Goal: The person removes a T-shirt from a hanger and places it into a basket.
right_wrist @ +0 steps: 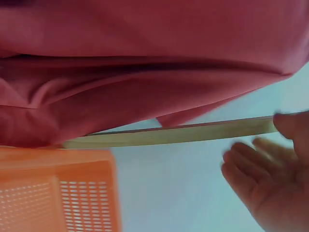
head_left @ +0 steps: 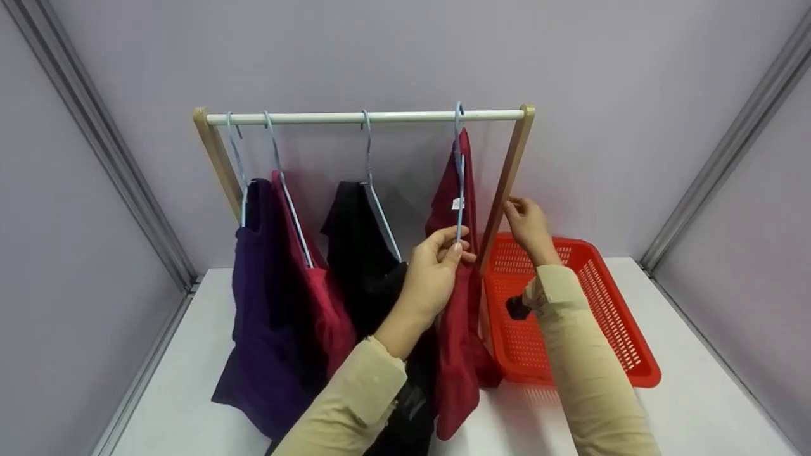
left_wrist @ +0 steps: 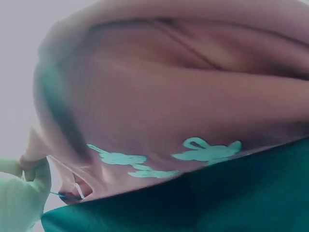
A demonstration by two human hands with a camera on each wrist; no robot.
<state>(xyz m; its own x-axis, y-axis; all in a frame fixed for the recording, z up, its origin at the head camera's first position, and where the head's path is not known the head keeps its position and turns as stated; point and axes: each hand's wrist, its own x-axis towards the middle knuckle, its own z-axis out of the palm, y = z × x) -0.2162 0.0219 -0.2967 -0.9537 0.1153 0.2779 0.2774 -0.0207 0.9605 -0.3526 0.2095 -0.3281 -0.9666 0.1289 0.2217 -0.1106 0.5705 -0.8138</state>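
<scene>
A red garment [head_left: 457, 367] hangs on a light blue hanger [head_left: 460, 218] at the right end of the rack's white rail [head_left: 412, 117]. My left hand [head_left: 427, 275] pinches the hanger's lower part between thumb and fingers. In the left wrist view, pale prints show on the garment [left_wrist: 120, 111], beside the left hand [left_wrist: 24, 193]. On the other side of the rack's right wooden post [head_left: 508, 174], my right hand [head_left: 531, 228] holds nothing, its fingertips close by the post. The right wrist view shows the fingers [right_wrist: 246, 166] fairly straight and apart from the garment.
Left along the rail hang a purple garment [head_left: 266, 354], a pinkish-red one [head_left: 329, 316] and a black one [head_left: 355, 234], all on light blue hangers. A red perforated basket [head_left: 640, 373] stands under the right forearm, with a small black item [head_left: 518, 308] over it. Walls enclose the white table [head_left: 697, 354].
</scene>
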